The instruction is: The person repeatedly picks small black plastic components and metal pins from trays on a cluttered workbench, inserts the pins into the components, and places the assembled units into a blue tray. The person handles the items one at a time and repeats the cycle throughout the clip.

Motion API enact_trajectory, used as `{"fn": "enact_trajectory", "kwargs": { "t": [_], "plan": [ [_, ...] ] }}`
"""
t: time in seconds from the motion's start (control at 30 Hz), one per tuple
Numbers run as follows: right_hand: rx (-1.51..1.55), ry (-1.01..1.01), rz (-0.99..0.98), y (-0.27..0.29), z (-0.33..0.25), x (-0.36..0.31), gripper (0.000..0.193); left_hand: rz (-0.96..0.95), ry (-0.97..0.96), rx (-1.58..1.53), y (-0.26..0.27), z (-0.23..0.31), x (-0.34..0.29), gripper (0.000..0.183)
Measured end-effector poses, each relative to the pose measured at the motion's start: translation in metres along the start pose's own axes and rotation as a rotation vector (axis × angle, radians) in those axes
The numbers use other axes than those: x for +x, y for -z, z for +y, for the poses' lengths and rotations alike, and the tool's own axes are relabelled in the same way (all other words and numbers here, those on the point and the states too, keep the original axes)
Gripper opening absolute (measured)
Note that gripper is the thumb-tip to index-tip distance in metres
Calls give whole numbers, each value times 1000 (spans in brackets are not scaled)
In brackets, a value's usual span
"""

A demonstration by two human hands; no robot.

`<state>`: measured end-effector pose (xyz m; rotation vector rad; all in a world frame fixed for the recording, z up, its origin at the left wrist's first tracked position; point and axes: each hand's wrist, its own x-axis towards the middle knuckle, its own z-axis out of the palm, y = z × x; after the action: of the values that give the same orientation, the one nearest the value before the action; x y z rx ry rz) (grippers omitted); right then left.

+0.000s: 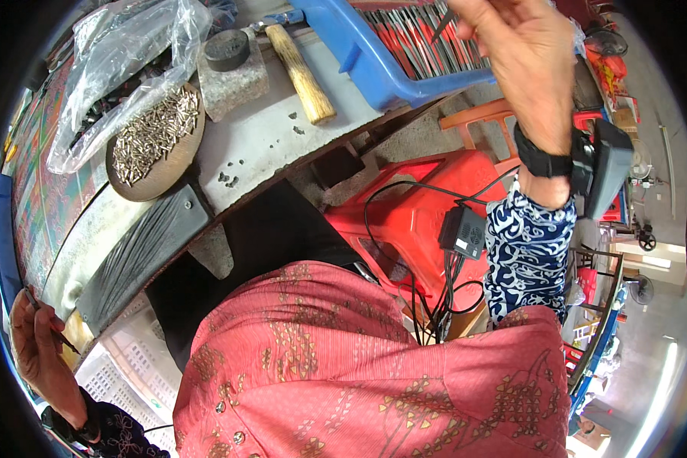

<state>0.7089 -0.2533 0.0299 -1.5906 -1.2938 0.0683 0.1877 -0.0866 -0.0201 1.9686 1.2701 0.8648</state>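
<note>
At the far left, my left hand (42, 343) is closed with its fingers pinching a thin dark pointed metal piece (62, 334). My right hand (530, 65) is raised over a blue plastic tray (427, 90) at the upper right. Between its thumb and fingers is a slim dark pointed metal piece (443, 27). Many long thin red and silver pieces (416, 38) stand packed in the tray. I cannot tell what kind they are. A grey ribbed pad (149, 256) lies at the bench edge nearest my left hand.
On the bench are a round dish (136, 189) of small metal pins, a block (237, 88) with a dark round piece on it, a wooden tool handle (301, 76) and a clear plastic bag (122, 46). Red stools (412, 229) and a black power adapter (463, 231) with cables are beside me.
</note>
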Motion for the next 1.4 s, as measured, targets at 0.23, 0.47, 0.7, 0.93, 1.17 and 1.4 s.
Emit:
{"fn": "enact_trajectory", "kwargs": {
  "t": [0.23, 0.47, 0.7, 0.93, 1.17, 1.4],
  "plan": [
    [183, 114, -115, -17, -47, -26, 11, -107, -40, -62, -32, 34, -7, 30],
    [662, -445, -463, -91, -65, -63, 20, -155, 108, -500, -80, 74, -26, 13],
    [948, -599, -813, -148, -70, -91, 30, -353, 370, -898, -106, 84, -38, 7],
    [839, -448, -789, -172, -85, -107, 43, -336, 408, -1013, -122, 74, -48, 8],
    [634, -174, -739, -186, -89, -117, 52, -293, 423, -1029, -126, 66, -54, 9],
    [585, -179, -767, -186, -94, -120, 53, -257, 352, -1105, -130, 60, -58, 8]
  ]
}}
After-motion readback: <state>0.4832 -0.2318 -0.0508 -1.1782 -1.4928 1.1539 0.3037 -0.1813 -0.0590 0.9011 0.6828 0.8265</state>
